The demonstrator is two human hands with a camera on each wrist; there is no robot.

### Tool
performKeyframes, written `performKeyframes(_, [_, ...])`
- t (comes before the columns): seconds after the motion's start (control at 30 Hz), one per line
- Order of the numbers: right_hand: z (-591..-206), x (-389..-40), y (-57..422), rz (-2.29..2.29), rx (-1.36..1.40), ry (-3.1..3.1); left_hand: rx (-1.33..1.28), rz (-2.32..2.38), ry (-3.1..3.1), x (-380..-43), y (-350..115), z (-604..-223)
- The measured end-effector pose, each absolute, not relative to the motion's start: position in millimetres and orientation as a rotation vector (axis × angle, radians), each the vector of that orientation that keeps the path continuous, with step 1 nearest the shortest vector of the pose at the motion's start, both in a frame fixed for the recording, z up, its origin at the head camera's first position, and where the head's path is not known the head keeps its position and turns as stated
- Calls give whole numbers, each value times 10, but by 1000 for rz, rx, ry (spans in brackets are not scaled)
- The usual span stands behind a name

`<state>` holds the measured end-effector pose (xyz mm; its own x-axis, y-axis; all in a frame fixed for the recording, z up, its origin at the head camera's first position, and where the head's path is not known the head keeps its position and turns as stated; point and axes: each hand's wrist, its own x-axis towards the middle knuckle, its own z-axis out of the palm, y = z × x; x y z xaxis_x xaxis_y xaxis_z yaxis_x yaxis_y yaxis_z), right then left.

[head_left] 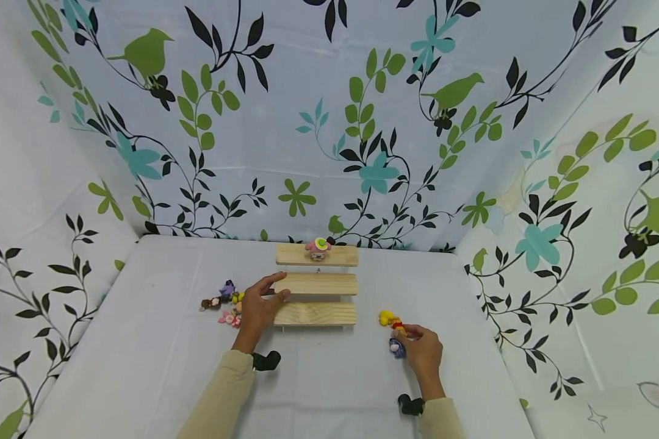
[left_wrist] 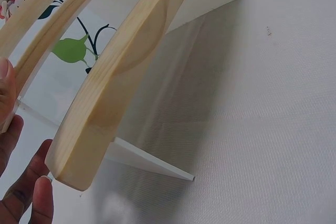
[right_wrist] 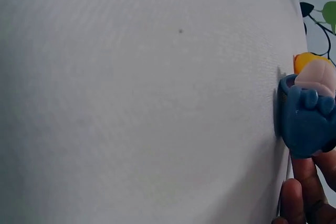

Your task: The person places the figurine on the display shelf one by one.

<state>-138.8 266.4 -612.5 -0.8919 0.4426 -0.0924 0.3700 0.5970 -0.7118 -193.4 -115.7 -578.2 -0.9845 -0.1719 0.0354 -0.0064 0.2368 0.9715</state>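
Note:
My left hand (head_left: 260,311) holds the left end of a three-tier wooden shelf (head_left: 315,284), thumb and fingers at the middle plank. In the left wrist view, the thumb lies by that plank and other fingers sit close to the lowest plank (left_wrist: 105,93). On the top tier sits a pink figurine (head_left: 318,249) with a yellow-green round on its head. My right hand (head_left: 424,353) pinches a yellow figurine with a red top (head_left: 398,326), low over the table. Right beside these fingers is a blue figurine (right_wrist: 307,119), close to the table surface. A bright yellow figurine (head_left: 386,317) lies just beyond.
Left of the shelf several small figurines lie in a cluster: a purple one (head_left: 227,289), a brown one (head_left: 211,303), a pink one (head_left: 229,318) and yellow pieces partly behind my left hand. A white cloth covers the table (head_left: 159,366). Patterned curtains (head_left: 285,122) hang around it.

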Motion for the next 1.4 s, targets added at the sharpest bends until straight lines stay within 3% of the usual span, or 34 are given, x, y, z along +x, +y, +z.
performKeyframes(1.4, [-5841,-1528,2608,1399,-557,-2499,179,-1866,-2364,-1927,-1162,-5809])
